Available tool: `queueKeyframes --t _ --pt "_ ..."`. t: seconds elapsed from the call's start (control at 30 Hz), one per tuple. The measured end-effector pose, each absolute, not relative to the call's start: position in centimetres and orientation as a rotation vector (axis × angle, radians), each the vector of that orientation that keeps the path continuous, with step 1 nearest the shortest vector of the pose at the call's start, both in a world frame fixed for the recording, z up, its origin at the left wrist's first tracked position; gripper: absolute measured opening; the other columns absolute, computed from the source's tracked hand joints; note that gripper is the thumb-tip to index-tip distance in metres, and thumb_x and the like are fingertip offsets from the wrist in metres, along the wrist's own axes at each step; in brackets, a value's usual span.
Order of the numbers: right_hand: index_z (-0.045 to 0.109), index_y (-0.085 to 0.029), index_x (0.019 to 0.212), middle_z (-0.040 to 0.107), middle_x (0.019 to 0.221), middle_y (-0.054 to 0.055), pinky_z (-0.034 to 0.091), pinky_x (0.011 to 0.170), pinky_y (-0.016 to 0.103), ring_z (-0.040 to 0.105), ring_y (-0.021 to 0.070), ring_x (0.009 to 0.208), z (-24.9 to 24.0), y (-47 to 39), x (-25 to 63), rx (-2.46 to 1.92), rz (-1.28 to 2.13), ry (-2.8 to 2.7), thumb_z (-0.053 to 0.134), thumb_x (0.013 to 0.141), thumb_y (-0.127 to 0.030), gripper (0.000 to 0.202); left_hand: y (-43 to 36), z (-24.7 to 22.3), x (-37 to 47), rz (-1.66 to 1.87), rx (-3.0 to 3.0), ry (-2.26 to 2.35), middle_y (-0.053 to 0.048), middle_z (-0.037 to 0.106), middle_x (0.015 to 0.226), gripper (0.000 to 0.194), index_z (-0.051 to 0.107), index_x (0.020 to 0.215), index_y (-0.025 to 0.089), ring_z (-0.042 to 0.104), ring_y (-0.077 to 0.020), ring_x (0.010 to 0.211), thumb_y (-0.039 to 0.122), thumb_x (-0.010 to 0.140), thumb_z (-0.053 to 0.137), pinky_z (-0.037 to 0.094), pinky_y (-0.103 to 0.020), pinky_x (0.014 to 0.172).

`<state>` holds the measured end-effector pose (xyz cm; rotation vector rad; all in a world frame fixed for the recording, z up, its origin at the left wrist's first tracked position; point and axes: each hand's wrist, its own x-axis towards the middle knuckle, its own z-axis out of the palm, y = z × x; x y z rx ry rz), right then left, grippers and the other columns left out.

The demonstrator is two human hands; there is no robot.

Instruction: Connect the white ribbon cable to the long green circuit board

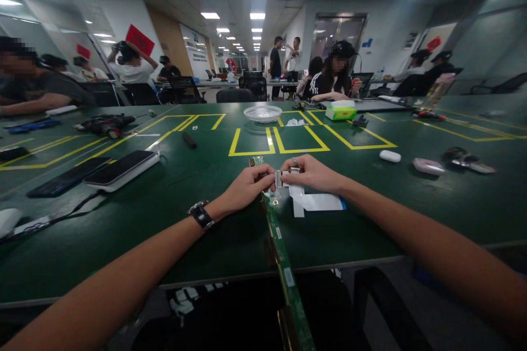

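A long, narrow green circuit board (278, 233) runs from under my hands over the table's front edge toward my lap. My left hand (252, 181), with a watch on the wrist, is closed on the board near its far end, thumb and fingertips beside a white connector (278, 179). Just to the right, my right hand (308, 171) pinches the end of a white flat ribbon cable (319, 201) close to that connector. The folded cable hangs below the right hand to a blue-tipped end. Whether the cable sits in the connector is too small to tell.
On the green table (197, 247) a power bank (122, 169) and dark phone (68, 176) lie left. A white basket (262, 114) and tissue pack (340, 111) stand farther back. Right are a white case (390, 156), a pink case (428, 166) and keys (465, 159). People sit beyond.
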<state>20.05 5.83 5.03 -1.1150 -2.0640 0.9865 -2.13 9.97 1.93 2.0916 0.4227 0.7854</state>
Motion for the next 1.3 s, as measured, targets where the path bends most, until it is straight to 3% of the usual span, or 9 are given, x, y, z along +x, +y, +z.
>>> queueKeyframes --t 0.83,1.3 --pt "0.066 -0.017 0.085 0.064 0.08 0.0 0.04 0.07 0.028 0.055 0.0128 0.074 5.3 5.1 19.3 -1.001 0.751 -2.138 0.06 0.088 -0.029 0.014 9.5 1.7 -2.1 0.705 1.979 0.344 -0.003 0.063 0.086 0.014 0.056 0.096 0.016 0.059 -0.0147 0.078 0.029 0.092 0.06 0.046 -0.028 0.073" --pt "0.066 -0.016 0.084 0.062 0.079 0.0 0.04 0.07 0.027 0.054 0.0124 0.073 5.4 4.9 19.0 -0.995 0.766 -2.135 0.06 0.087 -0.027 0.013 9.2 1.9 -2.0 0.715 1.967 0.347 0.0 0.061 0.074 0.013 0.051 0.087 0.017 0.056 -0.0117 0.067 0.026 0.095 0.053 0.042 -0.024 0.063"
